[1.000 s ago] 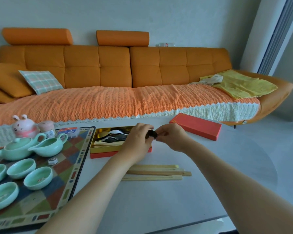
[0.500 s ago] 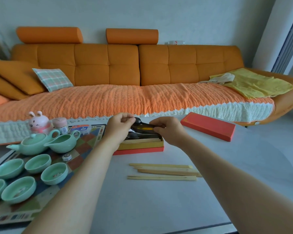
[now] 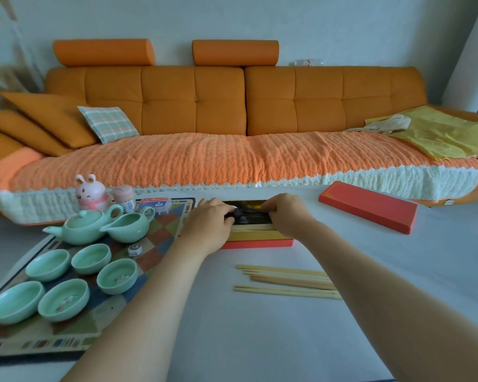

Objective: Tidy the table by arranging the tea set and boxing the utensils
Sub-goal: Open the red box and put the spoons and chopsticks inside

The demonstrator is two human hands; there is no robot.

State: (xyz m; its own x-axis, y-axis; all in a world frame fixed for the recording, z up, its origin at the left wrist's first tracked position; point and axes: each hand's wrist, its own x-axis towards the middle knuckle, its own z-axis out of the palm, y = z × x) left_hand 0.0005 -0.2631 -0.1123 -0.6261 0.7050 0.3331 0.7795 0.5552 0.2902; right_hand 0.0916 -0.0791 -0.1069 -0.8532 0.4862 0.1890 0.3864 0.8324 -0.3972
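Over the open box (image 3: 257, 242) at the far side of the white table (image 3: 260, 340), a person holds a dark utensil (image 3: 250, 216) by its two ends. The left hand (image 3: 208, 226) curls its fingers onto one end and the right hand (image 3: 289, 216) pinches the other. The utensil lies level, its long axis running left to right along the box's long side, just above the box's contents. Which end is the bowl cannot be told, as the fingers cover both. Pale sticks lie lengthwise inside the box against its yellow inner wall.

On the near side of the box, loose wooden chopsticks (image 3: 284, 281) lie on the table, also set left to right. Their right ends pass under the right forearm. The red lid (image 3: 367, 206) rests on the table to the right, well apart from the box and turned at an angle.

At left, a patterned board (image 3: 160, 235) carries the pale green tea set. A teapot (image 3: 80, 227) with its spout to the left sits beside a pitcher (image 3: 130, 227), and five cups (image 3: 91, 259) cluster nearer the camera. The left forearm crosses the board's right edge. A pink rabbit figure (image 3: 91, 193) stands behind the teapot, with an orange sofa (image 3: 218, 106) beyond.
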